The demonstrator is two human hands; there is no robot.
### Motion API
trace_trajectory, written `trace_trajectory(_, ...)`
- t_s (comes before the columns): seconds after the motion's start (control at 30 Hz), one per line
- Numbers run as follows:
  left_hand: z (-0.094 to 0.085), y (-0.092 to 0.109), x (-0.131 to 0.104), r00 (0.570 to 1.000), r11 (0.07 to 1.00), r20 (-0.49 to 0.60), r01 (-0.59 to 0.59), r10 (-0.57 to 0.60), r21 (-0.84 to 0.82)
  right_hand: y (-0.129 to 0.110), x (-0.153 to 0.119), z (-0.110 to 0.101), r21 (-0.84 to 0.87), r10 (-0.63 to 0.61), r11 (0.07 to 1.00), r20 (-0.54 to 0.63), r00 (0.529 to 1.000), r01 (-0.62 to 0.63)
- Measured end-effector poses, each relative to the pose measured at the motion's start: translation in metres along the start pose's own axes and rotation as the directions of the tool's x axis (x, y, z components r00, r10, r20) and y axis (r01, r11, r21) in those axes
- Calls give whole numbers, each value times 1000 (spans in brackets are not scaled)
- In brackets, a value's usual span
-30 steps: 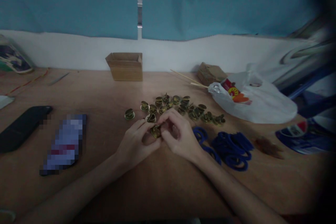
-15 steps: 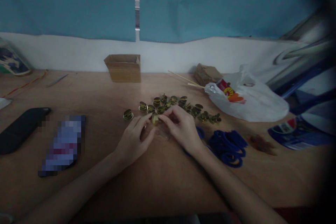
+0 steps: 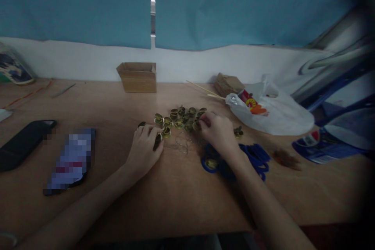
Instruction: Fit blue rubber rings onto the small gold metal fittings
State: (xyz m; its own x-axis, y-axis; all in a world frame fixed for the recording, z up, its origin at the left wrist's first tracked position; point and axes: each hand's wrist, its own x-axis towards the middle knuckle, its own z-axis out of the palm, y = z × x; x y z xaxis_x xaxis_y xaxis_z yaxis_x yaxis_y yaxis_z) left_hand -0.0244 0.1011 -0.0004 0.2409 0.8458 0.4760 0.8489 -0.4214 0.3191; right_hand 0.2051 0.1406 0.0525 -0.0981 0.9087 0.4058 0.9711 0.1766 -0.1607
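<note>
Several small, round, brass-coloured metal pieces [image 3: 178, 123] with upright parts stand in a cluster mid-table. Curled over the cluster's left side, my left hand [image 3: 144, 146] has one such piece [image 3: 158, 139] between thumb and fingers, partly hidden. My right hand [image 3: 219, 134] is closed in a pinch at the right side of the cluster, its fingertips at another brass-coloured piece [image 3: 196, 125]. Between the hands lies a thin, clear, tangled strand [image 3: 182, 147]. Under the right wrist are blue rings [image 3: 258, 154]; one blue ring [image 3: 202, 166] surrounds a brass-coloured piece.
A cardboard box [image 3: 137, 82] stands at the back, with a smaller brown box [image 3: 228, 84] and thin sticks [image 3: 202, 88] to its right. A white plastic bag [image 3: 281, 113] and a blue container [image 3: 319, 146] lie at right. Two phones [image 3: 26, 142] [image 3: 70, 160] rest at left.
My hands have moved apart, the left one leftward and the right one rightward to the cluster's right side. The clear strand and the blue ring around a piece now show.
</note>
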Motion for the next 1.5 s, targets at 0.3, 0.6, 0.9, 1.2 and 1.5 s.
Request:
trace_trajectory(0.3,5,-4,-1,1000,995,24,-13,16,-102,2,-2,6,-137,9,991,115,993,7)
trace_trajectory(0.6,6,-4,-1,997,988,13,82,-81,-129,-4,-4,12,-29,19,999,33,999,-18)
trace_trajectory(0.9,-2,0,3,984,965,-112,112,-142,-236,-27,-15,7,281,-230,935,27,973,214)
trace_trajectory(1.2,-2,5,4,964,871,-124,151,-234,-467,-28,-17,7,370,-278,909,204,939,189)
trace_trajectory(1.5,8,3,10,921,447,193,338,-339,-828,-10,-16,-4,569,-357,822,475,804,29)
